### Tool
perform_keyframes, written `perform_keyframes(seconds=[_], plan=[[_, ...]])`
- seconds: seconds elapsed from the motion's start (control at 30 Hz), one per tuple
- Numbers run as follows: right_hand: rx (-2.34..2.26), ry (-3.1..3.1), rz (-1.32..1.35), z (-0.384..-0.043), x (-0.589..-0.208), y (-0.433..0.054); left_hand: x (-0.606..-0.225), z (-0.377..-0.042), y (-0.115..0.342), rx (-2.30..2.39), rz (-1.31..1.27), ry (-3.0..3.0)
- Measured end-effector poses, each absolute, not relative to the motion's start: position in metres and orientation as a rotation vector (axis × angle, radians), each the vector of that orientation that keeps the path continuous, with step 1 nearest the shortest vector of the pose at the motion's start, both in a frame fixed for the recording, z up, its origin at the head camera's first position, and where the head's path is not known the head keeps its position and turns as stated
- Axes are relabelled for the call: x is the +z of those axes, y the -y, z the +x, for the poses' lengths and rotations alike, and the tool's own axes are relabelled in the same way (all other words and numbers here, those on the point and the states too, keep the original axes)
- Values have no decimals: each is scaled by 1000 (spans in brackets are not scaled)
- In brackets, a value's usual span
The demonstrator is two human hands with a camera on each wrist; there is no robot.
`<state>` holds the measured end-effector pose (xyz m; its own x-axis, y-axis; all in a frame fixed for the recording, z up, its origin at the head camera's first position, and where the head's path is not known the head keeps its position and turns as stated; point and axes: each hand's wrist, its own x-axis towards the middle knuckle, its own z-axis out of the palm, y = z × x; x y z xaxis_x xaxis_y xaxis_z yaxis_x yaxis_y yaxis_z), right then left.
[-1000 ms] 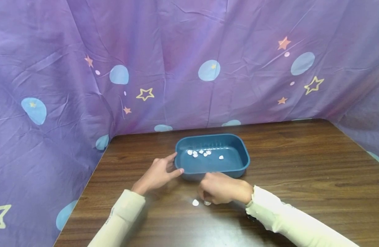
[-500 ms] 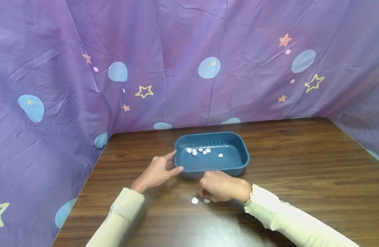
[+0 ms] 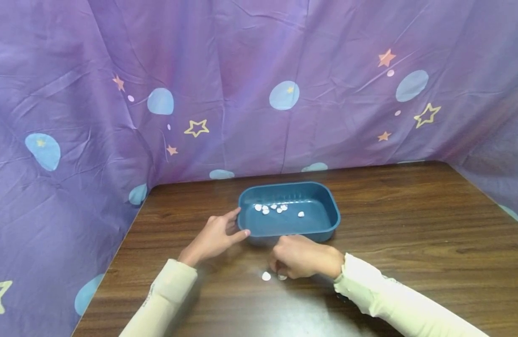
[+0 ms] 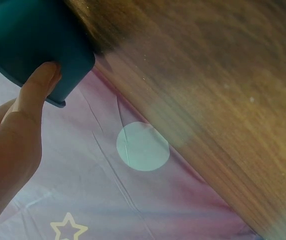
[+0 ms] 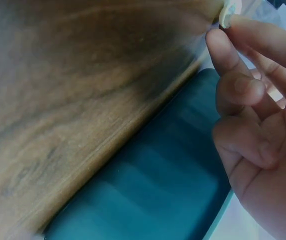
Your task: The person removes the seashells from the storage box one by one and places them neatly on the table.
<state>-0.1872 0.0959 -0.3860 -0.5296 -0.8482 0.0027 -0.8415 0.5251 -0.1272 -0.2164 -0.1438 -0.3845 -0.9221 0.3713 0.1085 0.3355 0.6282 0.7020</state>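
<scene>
A blue-green plastic tub (image 3: 267,226) stands on the wooden table with several small white shell-like pieces (image 3: 265,209) on its floor. My left hand (image 3: 212,238) rests against its left end, thumb by the near corner and straight fingers along the side. In the left wrist view a fingertip (image 4: 47,70) lies on the tub's outer wall. In front of the tub my right hand (image 3: 299,256) reaches down with curled fingers. Its fingertips pinch a white shell-like piece (image 5: 227,14) low at the tabletop. Another white piece (image 3: 266,276) lies on the table just left of that hand.
The brown wood-grain table (image 3: 410,224) stretches to both sides. A purple cloth (image 3: 242,56) printed with stars and blue spots hangs behind and along the left. Table edges show at the back and left.
Both hands, the tub and the white pieces keep nearly the same places. The head view shifts slightly.
</scene>
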Motion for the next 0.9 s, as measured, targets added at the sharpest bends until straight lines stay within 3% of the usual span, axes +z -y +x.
perform_keyframes(seconds=[0.9], plan=[[-693, -2562, -1492, -202, -362, -115, -383, -215, 144, 1183, 614, -2790]])
